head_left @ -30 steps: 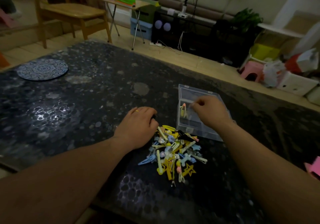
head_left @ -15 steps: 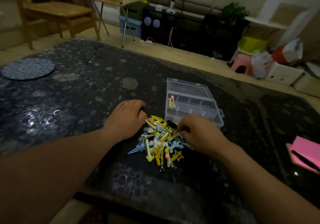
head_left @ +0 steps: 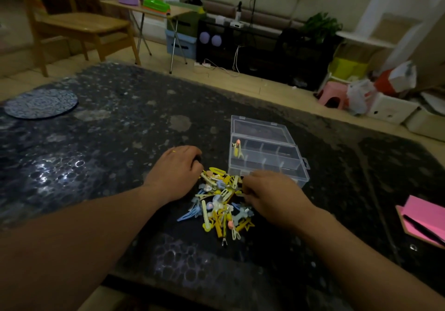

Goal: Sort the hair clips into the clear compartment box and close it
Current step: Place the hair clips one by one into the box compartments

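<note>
A pile of yellow, blue and pink hair clips (head_left: 220, 204) lies on the dark table between my hands. Behind it stands the clear compartment box (head_left: 265, 156) with its lid swung open to the back; one small yellow and pink clip (head_left: 237, 149) sits in its far-left compartment. My left hand (head_left: 174, 173) rests knuckles-up at the pile's left edge, fingers curled at the clips. My right hand (head_left: 267, 196) lies on the pile's right side, fingertips down among the clips; whether it grips one is hidden.
A round patterned mat (head_left: 41, 103) lies at the table's far left. A pink notepad with a pen (head_left: 423, 221) sits at the right edge. Beyond the table (head_left: 120, 130) are a wooden chair (head_left: 79, 26), a folding table, a pink stool (head_left: 333, 95) and boxes.
My right hand came back from the box, where it left a clip, down onto the right side of the pile. The left hand has stayed at the pile's left edge.
</note>
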The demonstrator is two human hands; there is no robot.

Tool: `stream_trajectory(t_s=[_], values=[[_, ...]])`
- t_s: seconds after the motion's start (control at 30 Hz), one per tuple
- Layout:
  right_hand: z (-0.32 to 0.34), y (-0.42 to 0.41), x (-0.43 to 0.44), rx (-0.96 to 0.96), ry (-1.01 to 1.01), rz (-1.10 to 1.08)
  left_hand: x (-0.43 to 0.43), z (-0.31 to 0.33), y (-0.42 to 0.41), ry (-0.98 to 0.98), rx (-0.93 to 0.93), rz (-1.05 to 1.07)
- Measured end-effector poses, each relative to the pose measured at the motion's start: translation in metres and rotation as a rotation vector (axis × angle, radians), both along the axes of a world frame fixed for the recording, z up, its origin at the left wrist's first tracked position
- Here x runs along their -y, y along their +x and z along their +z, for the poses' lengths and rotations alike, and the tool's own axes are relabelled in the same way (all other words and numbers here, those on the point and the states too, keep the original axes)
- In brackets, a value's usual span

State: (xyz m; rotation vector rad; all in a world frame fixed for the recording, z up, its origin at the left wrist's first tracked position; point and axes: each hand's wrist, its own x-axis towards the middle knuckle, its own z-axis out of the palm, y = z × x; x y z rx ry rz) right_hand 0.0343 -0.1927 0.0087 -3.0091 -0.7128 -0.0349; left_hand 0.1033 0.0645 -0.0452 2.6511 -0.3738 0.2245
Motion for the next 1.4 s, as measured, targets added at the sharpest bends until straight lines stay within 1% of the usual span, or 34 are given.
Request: stream_trajectory(t_s=[0.1, 0.23, 0.3, 0.43, 0.5, 0.63, 0.7, 0.83, 0.93, 1.03, 1.3, 1.4], values=[[0.003, -0.003, 0.003, -0.051, 0.094, -0.042, 0.0, 0.0, 0.0, -0.002, 0.002, -0.001], [0.016, 0.001, 0.005, -0.16, 0.341, -0.137, 0.001, 0.001, 0.0, -0.005, 0.02, 0.0], [0.028, 0.013, 0.005, -0.134, 0.453, -0.198, 0.001, 0.0, 0.0, 0.002, 0.028, 0.0], [0.044, 0.064, 0.007, 0.003, 0.595, -0.369, 0.001, -0.002, 0.002, 0.009, 0.033, -0.002], [0.044, 0.093, 0.009, 0.017, 0.599, -0.441, 0.0, -0.003, 0.002, 0.005, 0.035, 0.0], [0.027, 0.13, 0.003, -0.08, 0.506, -0.499, -0.001, -0.003, 0.002, -0.004, 0.038, 0.003], [0.019, 0.137, -0.006, -0.127, 0.47, -0.508, -0.001, -0.004, 0.001, -0.007, 0.039, 0.0], [0.008, 0.145, -0.02, -0.224, 0.499, -0.577, -0.002, -0.006, 0.002, -0.004, 0.041, -0.012], [0.004, 0.148, -0.028, -0.259, 0.526, -0.623, -0.001, -0.006, 0.002, -0.005, 0.042, -0.016], [0.004, 0.151, -0.032, -0.286, 0.492, -0.616, -0.001, -0.007, 0.002, -0.007, 0.043, -0.016], [0.001, 0.138, -0.024, -0.264, 0.551, -0.549, 0.0, -0.006, 0.001, -0.002, 0.038, -0.017], [0.004, 0.125, -0.017, -0.168, 0.594, -0.546, -0.001, -0.005, 0.001, 0.005, 0.034, -0.02]])
